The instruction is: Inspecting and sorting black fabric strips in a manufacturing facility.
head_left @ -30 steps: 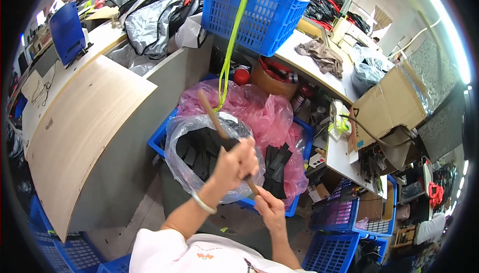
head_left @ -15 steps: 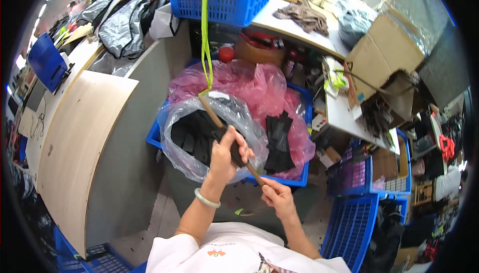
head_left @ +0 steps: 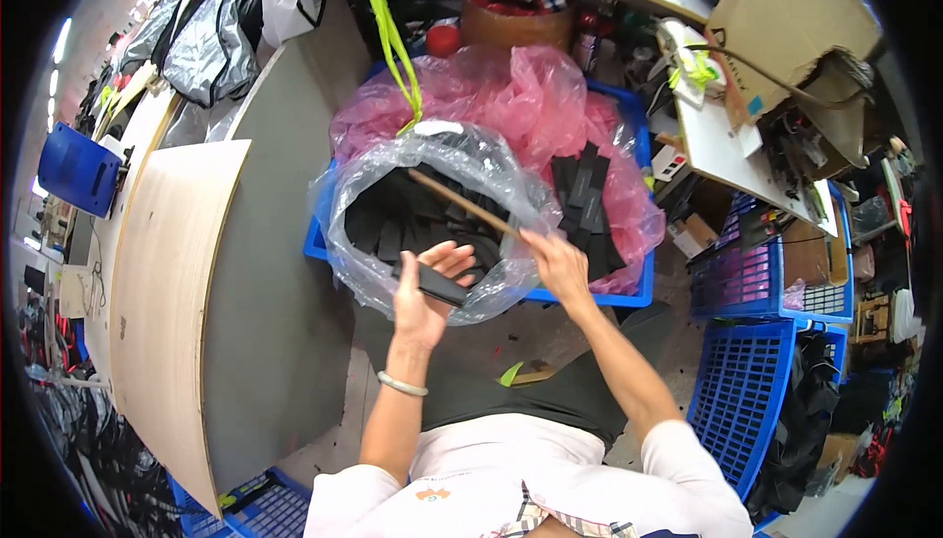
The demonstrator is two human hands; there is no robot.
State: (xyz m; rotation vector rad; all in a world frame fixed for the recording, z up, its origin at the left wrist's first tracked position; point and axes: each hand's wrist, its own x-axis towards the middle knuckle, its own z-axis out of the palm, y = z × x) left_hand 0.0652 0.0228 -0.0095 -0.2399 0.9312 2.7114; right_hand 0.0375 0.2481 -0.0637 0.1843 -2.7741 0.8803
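My left hand [head_left: 422, 304] is turned palm up at the near edge of a clear plastic bag, its thumb by a short, folded black strip [head_left: 442, 285] that lies across the palm and fingers. In my right hand [head_left: 560, 265] is one end of a thin wooden stick [head_left: 462, 204], fingers closed round it. The stick's far end reaches up and left over the mouth of the clear plastic bag [head_left: 359, 278]. Inside the bag lie several black strips [head_left: 393, 233] like the one in my left hand. The stick and the held strip are apart.
A blue crate [head_left: 638, 287] holds the bag, pink plastic film [head_left: 530, 96] and more black strips [head_left: 586, 199]. A yellow-green strap [head_left: 391, 32] hangs over the bag. To the left stands a wooden panel [head_left: 172, 292]; blue crates [head_left: 742, 410] stand at the right.
The stick has come out of the black strip, which stays in my left hand. My left hand has opened from a fist to palm up; my right hand has moved up and away.
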